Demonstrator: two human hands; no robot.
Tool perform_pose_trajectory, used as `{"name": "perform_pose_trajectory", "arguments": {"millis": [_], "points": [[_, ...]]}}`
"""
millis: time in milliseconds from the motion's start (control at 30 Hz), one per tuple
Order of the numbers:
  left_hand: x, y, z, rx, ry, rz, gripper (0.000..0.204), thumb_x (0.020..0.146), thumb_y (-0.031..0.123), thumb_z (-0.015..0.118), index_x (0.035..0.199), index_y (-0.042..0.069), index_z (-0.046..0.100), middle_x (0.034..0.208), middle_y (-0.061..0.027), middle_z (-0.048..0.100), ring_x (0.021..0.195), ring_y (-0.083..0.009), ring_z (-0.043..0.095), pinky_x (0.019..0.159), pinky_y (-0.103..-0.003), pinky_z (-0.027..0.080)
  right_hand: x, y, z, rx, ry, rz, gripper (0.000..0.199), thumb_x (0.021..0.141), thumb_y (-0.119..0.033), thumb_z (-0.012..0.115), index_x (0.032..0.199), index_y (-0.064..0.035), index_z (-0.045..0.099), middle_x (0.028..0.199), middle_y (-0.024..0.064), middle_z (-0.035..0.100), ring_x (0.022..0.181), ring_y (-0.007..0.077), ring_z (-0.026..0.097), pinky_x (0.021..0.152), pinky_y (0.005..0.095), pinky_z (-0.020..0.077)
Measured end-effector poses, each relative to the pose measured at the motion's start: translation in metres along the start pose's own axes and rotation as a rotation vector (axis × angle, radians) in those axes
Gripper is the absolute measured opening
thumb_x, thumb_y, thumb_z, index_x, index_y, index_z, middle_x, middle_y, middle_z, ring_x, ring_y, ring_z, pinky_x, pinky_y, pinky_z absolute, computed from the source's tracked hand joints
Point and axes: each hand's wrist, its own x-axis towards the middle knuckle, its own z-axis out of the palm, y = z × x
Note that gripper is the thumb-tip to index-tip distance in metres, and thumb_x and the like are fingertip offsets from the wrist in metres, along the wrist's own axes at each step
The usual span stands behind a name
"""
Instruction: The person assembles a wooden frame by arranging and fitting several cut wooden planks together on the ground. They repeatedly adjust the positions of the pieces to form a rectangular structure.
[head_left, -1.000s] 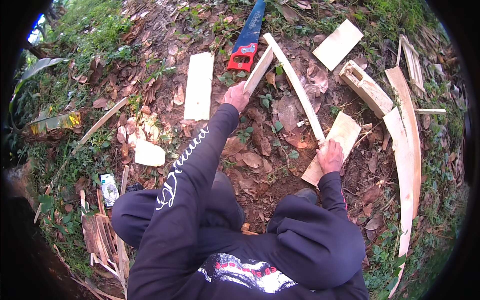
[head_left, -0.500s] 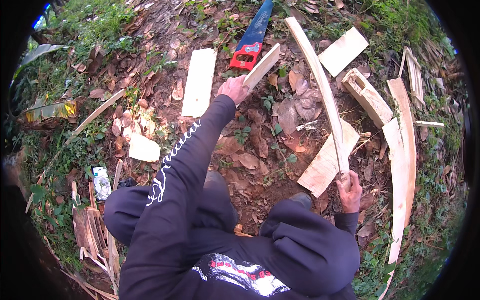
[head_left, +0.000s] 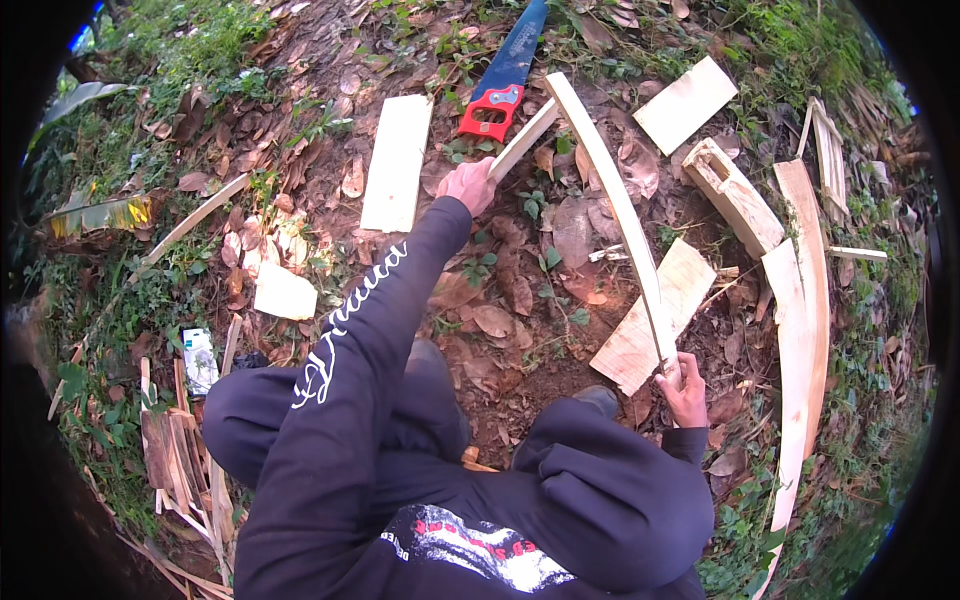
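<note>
My left hand [head_left: 467,186] is closed around the near end of a short wooden board [head_left: 526,138], which slants away to the right. In my right hand [head_left: 687,392] is the near end of a long, narrow wooden strip [head_left: 618,198], gripped between thumb and fingers. The strip's far end is at the far tip of the short board; whether they touch I cannot tell. Under the strip's lower part lies a rough wooden plank [head_left: 640,335]. Just beyond my left hand rests a handsaw [head_left: 508,75] with a red handle and dark blade.
Flat boards lie at the left [head_left: 397,165] and far right [head_left: 686,105]. A hollowed wooden block [head_left: 738,200] and long planks [head_left: 800,330] line the right side. Wood offcuts [head_left: 185,455] and a white packet [head_left: 200,362] sit at the left. Dry leaves and grass cover the ground.
The long strip's far end has swung left and nearer, up to the short board's tip. My right hand has shifted slightly left with it. My left hand has stayed almost in place.
</note>
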Motion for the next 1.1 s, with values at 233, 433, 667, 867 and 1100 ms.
{"name": "perform_pose_trajectory", "arguments": {"millis": [233, 433, 667, 867, 1100], "points": [[0.000, 0.004, -0.007, -0.024, -0.017, 0.047, 0.019, 0.093, 0.026, 0.060, 0.106, 0.013, 0.059, 0.092, -0.0214, 0.070, 0.086, -0.0457, 0.068, 0.076, -0.057, 0.054, -0.001, 0.029, -0.002, -0.066, -0.019, 0.046, 0.040, 0.083, -0.005, 0.074, 0.117, -0.0044, 0.053, 0.095, 0.0149, 0.071, 0.087, 0.0225, 0.068, 0.080, 0.0345, 0.0509], [0.000, 0.005, -0.008, -0.037, -0.014, 0.034, 0.019, 0.094, 0.027, 0.059, 0.102, 0.010, 0.059, 0.090, -0.0212, 0.070, 0.086, -0.0453, 0.067, 0.077, -0.057, 0.053, -0.002, 0.018, 0.002, -0.152, 0.006, -0.023, 0.040, 0.084, -0.007, 0.073, 0.118, -0.0041, 0.053, 0.096, 0.0215, 0.070, 0.089, 0.0389, 0.069, 0.079, 0.0419, 0.0517], [0.001, 0.008, -0.007, -0.065, 0.008, 0.066, 0.019, 0.093, 0.026, 0.059, 0.100, 0.008, 0.058, 0.089, -0.0213, 0.070, 0.087, -0.0446, 0.067, 0.078, -0.056, 0.053, -0.002, 0.011, 0.005, -0.210, -0.010, 0.003, 0.041, 0.083, -0.007, 0.073, 0.118, -0.0038, 0.051, 0.096, 0.0229, 0.069, 0.090, 0.0408, 0.069, 0.079, 0.0432, 0.0513], [0.002, 0.008, -0.006, -0.027, -0.054, 0.034, 0.027, 0.094, 0.029, 0.061, 0.108, 0.007, 0.058, 0.089, -0.0243, 0.069, 0.088, -0.0444, 0.067, 0.079, -0.054, 0.053, 0.000, 0.023, 0.007, -0.186, 0.002, -0.026, 0.042, 0.082, -0.011, 0.075, 0.116, -0.0036, 0.051, 0.097, 0.0232, 0.068, 0.091, 0.0415, 0.068, 0.082, 0.0432, 0.0513], [0.005, 0.004, -0.002, -0.077, -0.058, 0.042, 0.045, 0.094, 0.042, 0.062, 0.124, 0.009, 0.056, 0.106, -0.0230, 0.069, 0.101, -0.0417, 0.066, 0.088, -0.052, 0.053, 0.012, 0.029, 0.024, -0.280, 0.044, -0.087, 0.049, 0.083, -0.014, 0.074, 0.124, 0.0019, 0.053, 0.104, 0.0281, 0.067, 0.100, 0.0448, 0.066, 0.087, 0.0466, 0.0506]]}}
